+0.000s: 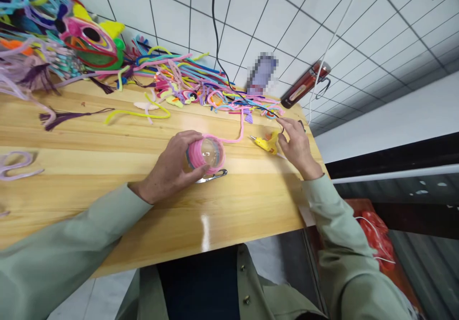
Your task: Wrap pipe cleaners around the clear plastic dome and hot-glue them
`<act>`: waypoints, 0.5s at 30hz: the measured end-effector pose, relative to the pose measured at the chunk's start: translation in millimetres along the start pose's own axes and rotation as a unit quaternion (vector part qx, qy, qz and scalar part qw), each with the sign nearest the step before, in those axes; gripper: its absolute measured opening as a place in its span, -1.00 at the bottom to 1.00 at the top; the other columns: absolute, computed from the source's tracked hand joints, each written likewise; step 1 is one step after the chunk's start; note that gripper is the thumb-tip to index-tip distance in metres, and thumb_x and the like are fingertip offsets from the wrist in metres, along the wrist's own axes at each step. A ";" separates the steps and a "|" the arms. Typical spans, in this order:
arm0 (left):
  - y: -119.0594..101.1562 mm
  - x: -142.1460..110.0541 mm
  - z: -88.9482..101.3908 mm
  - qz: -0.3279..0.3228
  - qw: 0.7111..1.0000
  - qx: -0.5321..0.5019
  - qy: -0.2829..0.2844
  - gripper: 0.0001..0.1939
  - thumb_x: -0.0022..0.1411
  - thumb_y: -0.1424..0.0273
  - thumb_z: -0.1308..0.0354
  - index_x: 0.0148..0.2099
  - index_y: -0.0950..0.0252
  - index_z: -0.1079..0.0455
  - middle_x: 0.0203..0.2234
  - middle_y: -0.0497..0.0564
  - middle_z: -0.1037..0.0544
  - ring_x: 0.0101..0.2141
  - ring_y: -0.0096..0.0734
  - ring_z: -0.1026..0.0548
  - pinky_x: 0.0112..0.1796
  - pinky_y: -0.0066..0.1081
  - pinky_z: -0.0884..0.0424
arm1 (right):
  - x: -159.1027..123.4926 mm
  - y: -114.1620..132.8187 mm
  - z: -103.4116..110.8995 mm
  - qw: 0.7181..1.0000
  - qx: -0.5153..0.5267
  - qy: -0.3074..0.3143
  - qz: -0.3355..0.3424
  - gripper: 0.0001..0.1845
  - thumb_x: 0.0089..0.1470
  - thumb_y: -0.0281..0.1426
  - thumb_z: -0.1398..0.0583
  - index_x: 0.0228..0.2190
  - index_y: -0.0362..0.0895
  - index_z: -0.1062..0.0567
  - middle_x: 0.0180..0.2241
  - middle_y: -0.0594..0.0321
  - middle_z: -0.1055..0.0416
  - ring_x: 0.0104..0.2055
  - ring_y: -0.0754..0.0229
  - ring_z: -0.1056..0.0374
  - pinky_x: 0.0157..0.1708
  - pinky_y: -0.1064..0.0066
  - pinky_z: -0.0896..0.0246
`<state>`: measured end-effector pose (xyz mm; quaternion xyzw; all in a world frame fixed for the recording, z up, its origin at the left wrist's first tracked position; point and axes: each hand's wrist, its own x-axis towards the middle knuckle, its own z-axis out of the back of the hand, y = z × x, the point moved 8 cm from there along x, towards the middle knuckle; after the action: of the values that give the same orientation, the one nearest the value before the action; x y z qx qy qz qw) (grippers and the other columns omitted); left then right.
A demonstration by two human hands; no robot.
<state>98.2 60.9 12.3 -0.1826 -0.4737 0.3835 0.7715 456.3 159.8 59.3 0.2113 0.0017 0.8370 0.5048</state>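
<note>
My left hand (175, 164) is wrapped around a round, hollow container (196, 153) coiled in pink pipe cleaner, its open end tilted up toward me. From the coil a loose pink strand (234, 140) runs right and then up across the table. Partly hidden beside the container lies a small metal tool (218, 174), perhaps scissors. On the right, my right hand (296, 143) hovers by a yellow glue gun (267, 144) lying on its side, nozzle pointing left. Its thumb and fingers are apart, close to the gun's handle and a black cord (263, 109).
Pipe cleaners (193, 73) in many colours heap along the tiled wall. A colourful mask-like craft piece (91, 42) stands at the back left. A dark red flask (304, 85) and a blurred-out object (261, 73) stand at the back right. Purple loops (16, 167) lie far left.
</note>
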 end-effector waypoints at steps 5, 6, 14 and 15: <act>3.6 -1.5 -0.9 0.009 1.000 0.020 -0.009 -0.35 0.46 0.08 -0.38 0.44 0.13 -0.28 0.28 0.24 -0.53 0.34 0.17 -0.52 0.36 0.24 -0.51 | -22.3 120.1 -24.2 0.977 0.211 0.007 -0.029 -0.50 0.45 -0.05 -0.30 0.28 0.02 -0.53 0.19 0.00 -0.64 0.11 -0.10 -0.63 0.06 -0.01 -0.65; 5.3 -1.6 0.1 0.013 0.999 0.029 -0.015 -0.35 0.46 0.06 -0.37 0.43 0.13 -0.28 0.28 0.24 -0.53 0.34 0.16 -0.52 0.36 0.23 -0.51 | -24.2 139.7 -38.5 0.967 0.249 0.041 -0.043 -0.41 0.41 0.02 -0.34 0.29 0.02 -0.50 0.22 -0.01 -0.63 0.10 -0.09 -0.63 0.05 0.00 -0.66; 20.0 -2.0 10.2 0.041 0.988 0.119 -0.086 -0.35 0.42 0.06 -0.36 0.39 0.20 -0.30 0.29 0.28 -0.55 0.33 0.15 -0.52 0.35 0.17 -0.47 | 1.1 181.5 -89.0 0.910 0.383 0.092 -0.125 -0.21 0.24 0.16 -0.43 0.25 0.01 -0.39 0.42 -0.10 -0.43 0.43 -0.21 -0.45 0.30 -0.15 -0.54; 20.3 -1.8 10.5 0.043 0.987 0.130 -0.089 -0.34 0.40 0.08 -0.38 0.39 0.21 -0.30 0.30 0.29 -0.55 0.34 0.16 -0.52 0.37 0.17 -0.45 | 6.1 180.8 -90.2 0.901 0.405 0.086 -0.129 -0.22 0.23 0.17 -0.43 0.23 0.02 -0.40 0.42 -0.07 -0.43 0.44 -0.20 -0.44 0.29 -0.13 -0.56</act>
<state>80.0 71.7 3.2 -0.0659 -0.4785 0.4896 0.7259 269.2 95.2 18.4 0.3231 0.4112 0.7062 0.4772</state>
